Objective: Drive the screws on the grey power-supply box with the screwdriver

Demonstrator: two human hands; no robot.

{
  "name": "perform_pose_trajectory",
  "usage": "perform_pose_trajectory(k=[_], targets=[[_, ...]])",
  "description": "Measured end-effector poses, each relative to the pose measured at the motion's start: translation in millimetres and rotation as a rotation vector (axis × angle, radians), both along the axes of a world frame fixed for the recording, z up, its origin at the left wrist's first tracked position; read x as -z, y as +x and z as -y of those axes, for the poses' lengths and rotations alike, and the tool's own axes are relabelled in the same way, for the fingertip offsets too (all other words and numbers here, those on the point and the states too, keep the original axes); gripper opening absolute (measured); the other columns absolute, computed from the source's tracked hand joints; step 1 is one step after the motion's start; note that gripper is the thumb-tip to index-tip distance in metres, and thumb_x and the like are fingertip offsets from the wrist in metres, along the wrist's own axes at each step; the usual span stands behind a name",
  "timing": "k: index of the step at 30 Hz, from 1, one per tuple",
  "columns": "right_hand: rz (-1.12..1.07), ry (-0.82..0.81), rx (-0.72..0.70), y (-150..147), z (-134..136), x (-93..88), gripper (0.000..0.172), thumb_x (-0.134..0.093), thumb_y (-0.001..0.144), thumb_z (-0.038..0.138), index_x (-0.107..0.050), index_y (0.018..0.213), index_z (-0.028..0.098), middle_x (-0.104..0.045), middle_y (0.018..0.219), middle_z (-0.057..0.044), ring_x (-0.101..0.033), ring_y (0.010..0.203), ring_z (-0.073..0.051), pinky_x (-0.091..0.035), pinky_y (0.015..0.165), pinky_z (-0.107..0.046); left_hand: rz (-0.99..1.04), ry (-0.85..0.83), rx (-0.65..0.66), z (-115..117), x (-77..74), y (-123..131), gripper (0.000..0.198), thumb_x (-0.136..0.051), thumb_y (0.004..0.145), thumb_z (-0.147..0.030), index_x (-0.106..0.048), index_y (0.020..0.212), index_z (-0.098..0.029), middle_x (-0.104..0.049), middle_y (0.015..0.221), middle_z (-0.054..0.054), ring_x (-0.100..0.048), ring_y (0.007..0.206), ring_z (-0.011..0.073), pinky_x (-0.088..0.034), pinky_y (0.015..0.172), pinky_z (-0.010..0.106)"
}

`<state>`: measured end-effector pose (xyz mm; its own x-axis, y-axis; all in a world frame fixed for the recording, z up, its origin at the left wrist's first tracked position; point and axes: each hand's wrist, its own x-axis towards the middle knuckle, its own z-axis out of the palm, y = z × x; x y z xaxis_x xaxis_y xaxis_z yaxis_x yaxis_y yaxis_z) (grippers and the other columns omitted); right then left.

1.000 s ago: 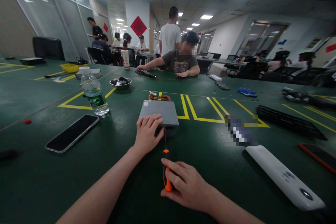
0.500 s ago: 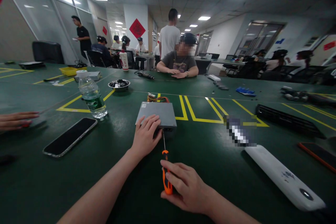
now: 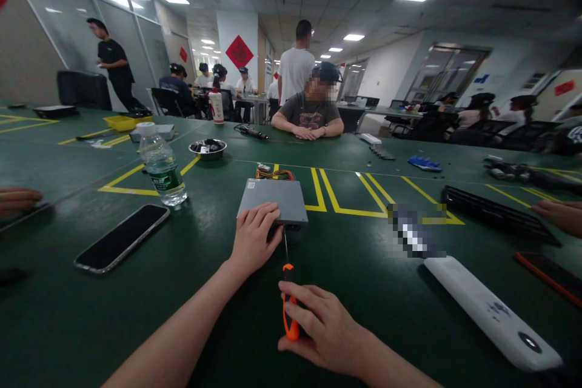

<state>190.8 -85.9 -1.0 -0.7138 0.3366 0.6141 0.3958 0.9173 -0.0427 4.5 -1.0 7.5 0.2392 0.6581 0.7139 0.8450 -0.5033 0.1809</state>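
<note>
A grey metal computer power supply [image 3: 279, 195] lies flat on the green table, its coloured cables [image 3: 278, 174] bunched at the far side. Over its near left corner my left hand [image 3: 255, 236] is closed, fingers on top and thumb at the front face. My right hand [image 3: 325, 330] grips an orange and black screwdriver [image 3: 292, 330] by the handle. The thin shaft points away from me, and its tip meets the power supply's near face beside my left thumb. What the tip touches is too small to make out.
Left stand a water bottle [image 3: 164, 173] and a phone [image 3: 122, 239]; beyond is a metal bowl [image 3: 207, 154]. To the right lie a long white device [image 3: 491, 309], a black slotted panel [image 3: 498, 212] and an orange-edged phone [image 3: 552, 279]. Other people's hands [image 3: 558, 213] show at both sides.
The screwdriver handle has turned slightly in my right hand; both hands keep their places. Another person's hand has appeared at the right edge, while the one at left has drawn back.
</note>
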Motion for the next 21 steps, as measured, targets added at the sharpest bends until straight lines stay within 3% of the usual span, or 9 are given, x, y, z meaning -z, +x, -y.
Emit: perform_pose_trajectory(k=[5,12,16,21], targets=[[0.123,0.000,0.006,-1.5,2.7,-8.5,0.029,-0.046,0.090,0.030,-0.049,0.115,0.016,-0.059,0.115,-0.019,-0.060,0.101,-0.020,-0.051,0.081,-0.032,0.004,-0.001,-0.003,-0.4,1.0,0.5,0.023,-0.052,0.083,-0.025,-0.055,0.106,-0.023,-0.060,0.120,0.004,-0.051,0.113,0.0220,-0.034,0.092,0.040],[-0.028,0.064,-0.004,1.6,0.1,-2.0,0.022,-0.047,0.091,0.032,-0.049,0.104,0.014,-0.062,0.109,-0.018,-0.062,0.097,-0.018,-0.051,0.080,-0.030,0.009,0.009,0.000,-1.3,2.0,0.6,0.024,-0.053,0.083,-0.025,-0.055,0.107,-0.024,-0.060,0.119,0.005,-0.052,0.112,0.0230,-0.034,0.092,0.041],[0.028,0.025,-0.011,-1.7,2.3,-7.3,0.026,-0.042,0.092,0.032,-0.049,0.108,0.013,-0.062,0.109,-0.019,-0.060,0.102,-0.020,-0.052,0.079,-0.030,0.010,0.002,0.003,-1.3,2.5,0.5,0.024,-0.052,0.084,-0.024,-0.055,0.107,-0.024,-0.060,0.119,0.005,-0.051,0.113,0.0226,-0.033,0.092,0.041],[0.021,0.126,0.017,-0.3,4.1,-11.6,0.020,-0.042,0.093,0.025,-0.053,0.105,0.015,-0.064,0.106,-0.019,-0.062,0.098,-0.019,-0.053,0.076,-0.030,0.018,-0.004,-0.002,-1.9,3.2,1.0,0.024,-0.053,0.083,-0.025,-0.054,0.107,-0.024,-0.060,0.120,0.005,-0.050,0.113,0.0226,-0.033,0.092,0.041]])
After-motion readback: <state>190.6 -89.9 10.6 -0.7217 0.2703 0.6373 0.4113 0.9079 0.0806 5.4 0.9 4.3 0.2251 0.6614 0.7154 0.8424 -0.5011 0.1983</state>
